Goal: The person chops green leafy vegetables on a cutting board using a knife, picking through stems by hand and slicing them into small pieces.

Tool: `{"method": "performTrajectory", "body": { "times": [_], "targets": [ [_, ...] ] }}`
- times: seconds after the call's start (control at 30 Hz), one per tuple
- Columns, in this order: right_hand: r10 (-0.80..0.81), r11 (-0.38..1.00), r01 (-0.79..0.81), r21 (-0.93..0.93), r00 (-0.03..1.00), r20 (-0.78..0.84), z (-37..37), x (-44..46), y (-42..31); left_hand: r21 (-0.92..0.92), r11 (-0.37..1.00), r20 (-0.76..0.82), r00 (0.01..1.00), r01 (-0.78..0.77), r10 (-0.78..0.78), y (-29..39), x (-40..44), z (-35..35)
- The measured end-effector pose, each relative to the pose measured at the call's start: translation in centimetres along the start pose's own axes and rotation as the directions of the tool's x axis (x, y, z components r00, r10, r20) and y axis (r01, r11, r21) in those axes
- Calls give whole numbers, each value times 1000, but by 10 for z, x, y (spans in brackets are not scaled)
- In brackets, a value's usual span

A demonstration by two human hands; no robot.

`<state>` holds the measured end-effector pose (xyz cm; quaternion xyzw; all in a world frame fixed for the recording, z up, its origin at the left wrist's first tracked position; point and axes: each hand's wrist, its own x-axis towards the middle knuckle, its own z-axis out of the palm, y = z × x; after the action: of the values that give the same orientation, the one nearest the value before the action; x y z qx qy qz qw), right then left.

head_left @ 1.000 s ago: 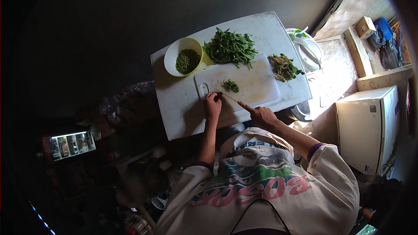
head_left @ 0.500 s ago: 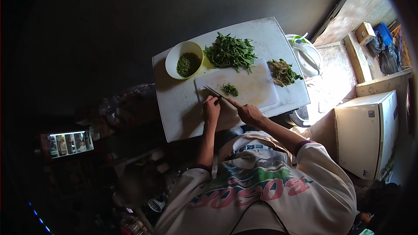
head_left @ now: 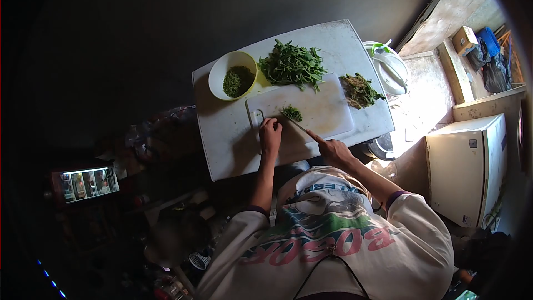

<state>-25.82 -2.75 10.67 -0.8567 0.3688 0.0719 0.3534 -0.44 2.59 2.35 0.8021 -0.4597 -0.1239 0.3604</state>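
At the board (head_left: 327, 105), the right hand (head_left: 336, 151) has shifted right, away from the left hand (head_left: 271, 136), drawing the knife (head_left: 295, 123) to the near side of the cut greens (head_left: 292, 112) mid-board, apparently mid-chop. The right curls round the knife; the left is bunched, any hold unclear

Right fingers (head_left: 315, 136) grip a knife (head_left: 296, 124) beside chopped greens (head_left: 292, 113), lying ahead and right of curled left fingers (head_left: 270, 124).
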Motion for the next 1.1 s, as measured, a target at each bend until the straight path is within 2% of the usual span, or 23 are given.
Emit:
{"method": "performTrajectory", "body": {
  "times": [0.1,0.17,0.4,0.47,0.57,0.7,0.77,0.9,1.0,1.1],
  "targets": [
    [-18,1000,18,-3,1000,11,-9,-1,-9,79,996,-4,999,-46,47,2,1,-3],
    [-10,999,12,-37,999,46,-14,-3,-14,85,996,33,999,-8,5,-3,2,-2],
    [-19,999,21,-24,998,61,13,9,-8,3,1000,-25,1000,2,-2,-8,0,2],
    [-119,990,125,61,989,-92,32,22,-2,10,1000,-36,999,-27,27,-4,-1,1],
    [-184,979,195,63,972,-148,27,37,-9,42,994,-35,994,-97,99,2,-1,-4],
    [-207,974,216,60,969,-134,22,44,-13,86,992,13,996,-90,89,-1,0,-11],
    [-98,995,98,11,995,-23,6,36,-24,45,998,22,998,-52,51,-11,1,-6],
    [-78,997,78,-7,997,19,12,24,-8,-28,999,-33,999,-41,40,-23,-2,5],
    [-55,998,56,-22,998,29,14,10,4,18,999,-48,998,29,-28,-7,-4,1],
    [-55,998,55,-1,998,28,2,-7,3,63,994,8,996,91,-92,0,-2,-2]
  ]
}}
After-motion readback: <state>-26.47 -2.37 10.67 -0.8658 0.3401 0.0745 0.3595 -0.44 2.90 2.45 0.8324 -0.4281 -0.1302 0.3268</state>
